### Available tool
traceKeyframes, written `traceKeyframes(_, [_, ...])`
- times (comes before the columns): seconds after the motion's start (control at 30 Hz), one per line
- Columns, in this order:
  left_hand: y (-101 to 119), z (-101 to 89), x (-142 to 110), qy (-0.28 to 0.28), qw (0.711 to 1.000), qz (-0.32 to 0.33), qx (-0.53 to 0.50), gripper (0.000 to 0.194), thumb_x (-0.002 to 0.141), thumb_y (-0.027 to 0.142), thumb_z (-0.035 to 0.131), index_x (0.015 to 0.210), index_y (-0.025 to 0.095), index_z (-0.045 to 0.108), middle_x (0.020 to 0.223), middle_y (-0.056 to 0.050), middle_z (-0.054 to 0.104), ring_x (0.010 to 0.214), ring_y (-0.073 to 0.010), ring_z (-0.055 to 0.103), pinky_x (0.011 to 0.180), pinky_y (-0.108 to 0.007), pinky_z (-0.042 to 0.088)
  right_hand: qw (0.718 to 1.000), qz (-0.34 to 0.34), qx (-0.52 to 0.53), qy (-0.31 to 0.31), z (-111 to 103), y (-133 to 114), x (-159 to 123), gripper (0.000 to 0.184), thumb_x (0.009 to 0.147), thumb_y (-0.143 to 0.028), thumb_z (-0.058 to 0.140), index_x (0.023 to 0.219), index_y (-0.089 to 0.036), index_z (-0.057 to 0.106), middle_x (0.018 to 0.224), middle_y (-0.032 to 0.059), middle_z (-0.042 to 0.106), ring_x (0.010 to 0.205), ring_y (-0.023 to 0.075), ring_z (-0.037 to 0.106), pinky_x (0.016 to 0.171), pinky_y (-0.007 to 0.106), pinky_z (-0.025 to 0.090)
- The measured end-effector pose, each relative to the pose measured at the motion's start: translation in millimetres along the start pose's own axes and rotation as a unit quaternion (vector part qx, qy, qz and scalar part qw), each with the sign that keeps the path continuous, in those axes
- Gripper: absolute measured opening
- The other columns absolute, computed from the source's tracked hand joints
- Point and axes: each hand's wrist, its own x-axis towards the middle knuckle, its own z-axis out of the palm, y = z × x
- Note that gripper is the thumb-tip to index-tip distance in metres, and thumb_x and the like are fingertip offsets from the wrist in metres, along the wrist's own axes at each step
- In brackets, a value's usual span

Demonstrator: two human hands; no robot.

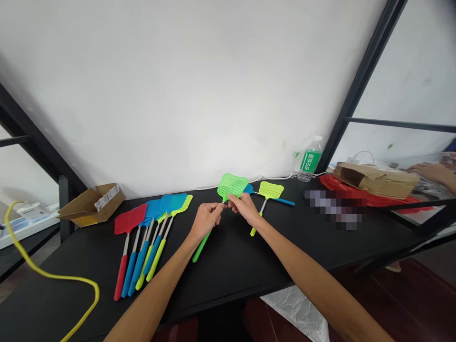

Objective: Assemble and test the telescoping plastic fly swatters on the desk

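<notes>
Green fly swatter point(232, 186) is held between both hands over the middle of a black table point(228, 270), its mesh head up and its handle slanting down toward the person. Behind the table rises a white wall point(178, 95), with a black metal frame point(363, 80) at the right. Far right, a co-worker's hand point(427, 172) is near a brown paper parcel point(375, 180) lying on red plastic point(342, 186), and a blurred patch point(335, 209) hides what lies in front. To the left, about 6 fly swatters point(149, 237) lie fanned side by side near an open cardboard box point(90, 205). Just right of the hands lie 2 more, a lime swatter point(270, 191) over a blue swatter point(278, 198). A water bottle point(309, 159) stands by the wall. The left hand point(205, 221) pinches the shaft just below the head, nearly closed; the right hand point(245, 209) is curled closed on the head's lower edge
</notes>
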Motion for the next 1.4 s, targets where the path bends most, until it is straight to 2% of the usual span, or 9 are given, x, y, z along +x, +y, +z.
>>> traceKeyframes(0.1, [1, -0.1, 0, 0.007, 1.000, 0.007, -0.014, 0.041, 0.092, 0.049, 0.054, 0.074, 0.016, 0.070, 0.045, 0.003, 0.051, 0.040, -0.0100, 0.041, 0.044, -0.022, 0.032, 0.997, 0.003, 0.041, -0.059, 5, -2, -2, 0.038, 0.080, -0.051, 0.068, 0.065, -0.017, 0.063, 0.057, -0.0002, 0.057, 0.051, 0.0112, 0.051, 0.047, 0.024, 0.041])
traceKeyframes(0.2, [1, 0.7, 0, -0.008, 1.000, -0.004, -0.025, 0.041, 0.091, 0.050, 0.054, 0.075, 0.016, 0.069, 0.048, 0.003, 0.052, 0.041, -0.0096, 0.042, 0.043, -0.021, 0.033, 0.995, 0.012, 0.058, -0.082, 7, -2, -2, 0.036, 0.077, -0.052, 0.073, 0.073, -0.017, 0.064, 0.063, 0.0000, 0.059, 0.053, 0.0108, 0.052, 0.046, 0.022, 0.040])
traceKeyframes(0.4, [0, 6.1, 0, -0.048, 0.998, -0.007, -0.034, 0.035, 0.087, 0.050, 0.063, 0.096, 0.017, 0.071, 0.054, 0.004, 0.053, 0.046, -0.0107, 0.046, 0.045, -0.021, 0.038, 0.997, 0.019, 0.051, -0.050, 0, 6, 4, 0.046, 0.081, -0.060, 0.065, 0.064, -0.018, 0.057, 0.056, -0.0014, 0.053, 0.051, 0.0109, 0.050, 0.047, 0.023, 0.040])
traceKeyframes(0.63, [1, 5.2, -2, -0.013, 0.999, 0.028, 0.010, 0.032, 0.088, 0.048, 0.062, 0.087, 0.017, 0.073, 0.059, 0.001, 0.056, 0.054, -0.0133, 0.051, 0.053, -0.024, 0.038, 0.999, -0.006, 0.000, -0.040, -3, 11, 7, 0.054, 0.085, -0.068, 0.056, 0.062, -0.019, 0.054, 0.054, 0.0002, 0.053, 0.051, 0.0134, 0.053, 0.046, 0.024, 0.041])
traceKeyframes(0.73, [3, 5.9, -3, -0.014, 0.998, 0.049, 0.043, 0.032, 0.089, 0.046, 0.061, 0.088, 0.017, 0.076, 0.058, 0.002, 0.051, 0.055, -0.0128, 0.046, 0.054, -0.024, 0.035, 0.999, -0.006, -0.039, -0.019, -3, 11, 4, 0.055, 0.086, -0.068, 0.056, 0.058, -0.021, 0.051, 0.050, 0.0000, 0.051, 0.048, 0.0139, 0.052, 0.046, 0.025, 0.040])
traceKeyframes(0.9, [2, 8.2, -4, -0.008, 0.995, 0.067, 0.078, 0.030, 0.089, 0.044, 0.062, 0.089, 0.018, 0.077, 0.056, 0.005, 0.042, 0.053, -0.0110, 0.036, 0.053, -0.024, 0.028, 0.999, -0.010, -0.039, -0.021, -4, 10, 2, 0.052, 0.086, -0.062, 0.058, 0.056, -0.023, 0.044, 0.046, -0.0024, 0.044, 0.044, 0.0127, 0.044, 0.045, 0.026, 0.035])
traceKeyframes(1.13, [5, 6.9, -4, 0.037, 0.991, 0.060, 0.115, 0.029, 0.081, 0.046, 0.071, 0.088, 0.018, 0.070, 0.058, 0.004, 0.055, 0.056, -0.0125, 0.046, 0.057, -0.024, 0.035, 0.998, -0.014, -0.061, -0.022, -5, 11, 5, 0.042, 0.090, -0.044, 0.051, 0.056, -0.022, 0.039, 0.047, -0.0047, 0.041, 0.044, 0.0107, 0.040, 0.047, 0.025, 0.032])
traceKeyframes(1.3, [9, 4.1, -5, 0.020, 0.980, 0.076, 0.184, 0.031, 0.089, 0.047, 0.061, 0.080, 0.019, 0.071, 0.061, 0.002, 0.060, 0.056, -0.0130, 0.048, 0.056, -0.025, 0.034, 0.997, -0.033, -0.060, -0.024, -5, 15, 7, 0.041, 0.089, -0.037, 0.049, 0.053, -0.022, 0.035, 0.045, -0.0058, 0.036, 0.043, 0.0101, 0.038, 0.048, 0.024, 0.031])
traceKeyframes(1.4, [10, 2.6, -5, -0.010, 0.981, 0.076, 0.177, 0.036, 0.093, 0.048, 0.055, 0.080, 0.019, 0.070, 0.062, 0.002, 0.061, 0.056, -0.0130, 0.050, 0.057, -0.025, 0.034, 0.997, -0.039, -0.058, -0.030, -5, 18, 9, 0.043, 0.090, -0.037, 0.048, 0.053, -0.023, 0.033, 0.044, -0.0062, 0.034, 0.043, 0.0097, 0.035, 0.048, 0.024, 0.030])
